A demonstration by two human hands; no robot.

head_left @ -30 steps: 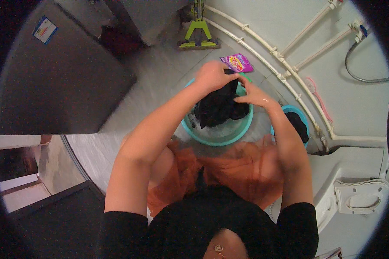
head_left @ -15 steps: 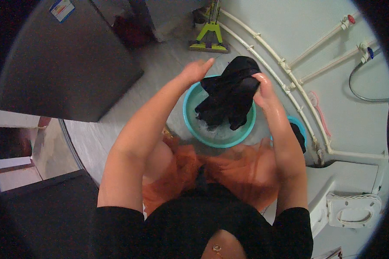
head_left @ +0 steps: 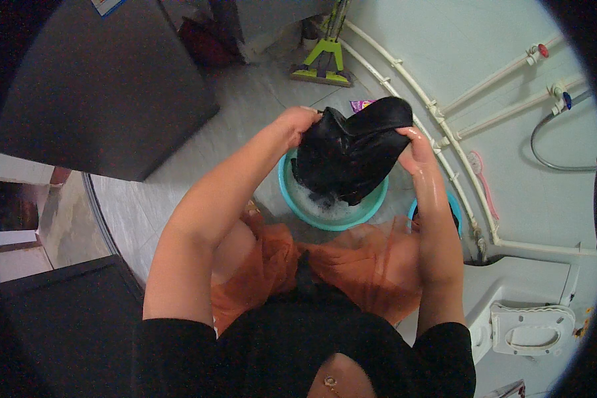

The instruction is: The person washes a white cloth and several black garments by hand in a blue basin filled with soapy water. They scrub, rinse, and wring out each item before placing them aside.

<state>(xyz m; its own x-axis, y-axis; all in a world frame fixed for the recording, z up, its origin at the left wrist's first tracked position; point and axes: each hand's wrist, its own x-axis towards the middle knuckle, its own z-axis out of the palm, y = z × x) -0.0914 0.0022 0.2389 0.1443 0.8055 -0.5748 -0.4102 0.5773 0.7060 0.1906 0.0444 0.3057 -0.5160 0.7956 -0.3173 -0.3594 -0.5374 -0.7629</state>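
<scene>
Left hand: the left hand (head_left: 297,126) is closed tight on the left edge of a wet black garment (head_left: 351,151), fingers bunched into the cloth, up around 11 o'clock from the basin.

Right hand: the right hand (head_left: 412,147) grips the garment's right edge, thumb and fingers pinching the fabric. The forearm looks wet and shiny.

Garment: bunched up and lifted between both hands, hanging right over the teal basin (head_left: 302,204). Its lowest fold dangles down close to the suds, can't tell if it actually touches them.

Basin: round, teal, sits on the grey tiled floor (head_left: 245,106) just in front of the person's knees, with white foam (head_left: 325,207) inside.

Second tub: a smaller blue tub (head_left: 452,207) at about 3 o'clock from the basin, mostly hidden behind the right forearm, something dark inside.

Lap: orange skirt (head_left: 272,265) spread over the knees, at 6 o'clock from the basin.

Background: green mop head (head_left: 324,65) on the floor at 12 o'clock, white pipes (head_left: 404,79) running along the wall, pink brush (head_left: 481,179) at 3 o'clock near the pipes, a bit of a purple packet (head_left: 361,105) peeking out behind the garment.
</scene>
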